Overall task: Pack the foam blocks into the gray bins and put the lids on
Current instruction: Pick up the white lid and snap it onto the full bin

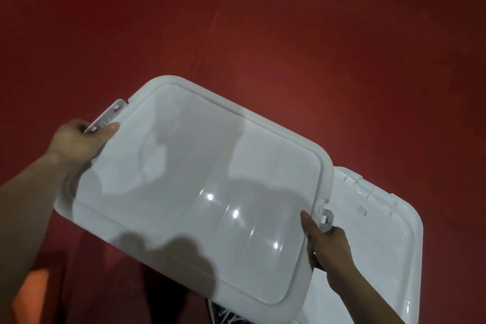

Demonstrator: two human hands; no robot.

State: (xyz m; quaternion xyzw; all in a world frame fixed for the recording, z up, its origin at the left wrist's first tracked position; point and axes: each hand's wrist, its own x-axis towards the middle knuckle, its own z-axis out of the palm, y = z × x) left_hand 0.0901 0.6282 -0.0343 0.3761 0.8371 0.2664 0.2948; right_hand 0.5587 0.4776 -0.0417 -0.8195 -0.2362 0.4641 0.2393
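Note:
I hold a large white lid [194, 187] with both hands above the red floor, tilted towards me. My left hand [79, 142] grips its left short edge by the latch, thumb on top. My right hand [328, 247] grips the right short edge next to the other latch [325, 219]. A second white lid [376, 244] lies on the floor at the lower right, partly under the held lid. No gray bin or foam block is in view.
Red floor [263, 34] fills the upper part of the view. A dark patterned shoe [223, 315] shows at the bottom edge under the lid. An orange patch [34, 289] shows at the lower left.

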